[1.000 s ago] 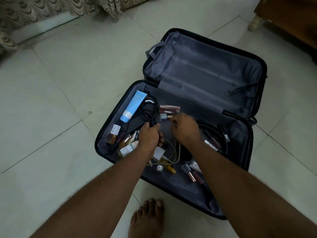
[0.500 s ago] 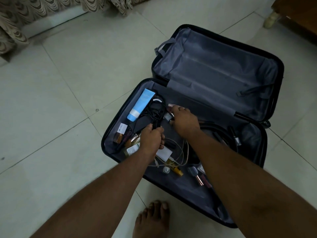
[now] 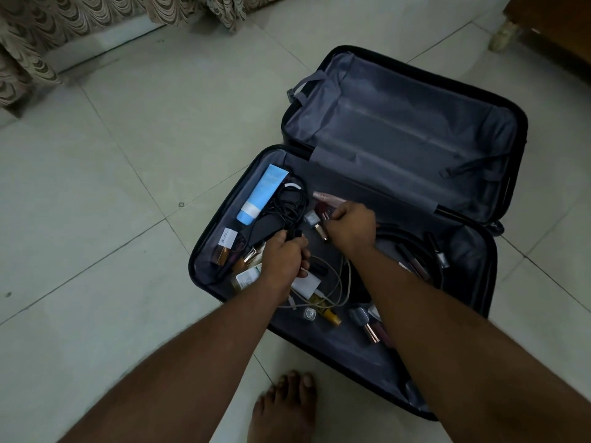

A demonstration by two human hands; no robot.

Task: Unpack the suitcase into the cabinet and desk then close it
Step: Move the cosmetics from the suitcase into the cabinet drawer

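The right hand (image 3: pixel 351 228) has reached further over the open suitcase (image 3: pixel 399 139) and now closes on small makeup tubes (image 3: pixel 323 215). Beside it, the left hand (image 3: pixel 284 257) still grips the black cable (image 3: pixel 287 206). Unpacking has barely begun.

My left hand (image 3: pixel 285 258) grips a black cable (image 3: pixel 289 212). Just beyond this grip lies a tube (image 3: pixel 262 194) of light blue with a white cap. My right hand (image 3: pixel 351 227) pinches a small dark red cosmetic (image 3: pixel 320 212) with a gold part. Under my left grip are a white charger (image 3: pixel 305 286) and cream cables (image 3: pixel 339 282). The suitcase (image 3: pixel 412 145) has a black shell and grey lining. The floor (image 3: pixel 112 193) is pale greenish-white tile; the curtain (image 3: pixel 48 30) has a beige and brown scallop pattern
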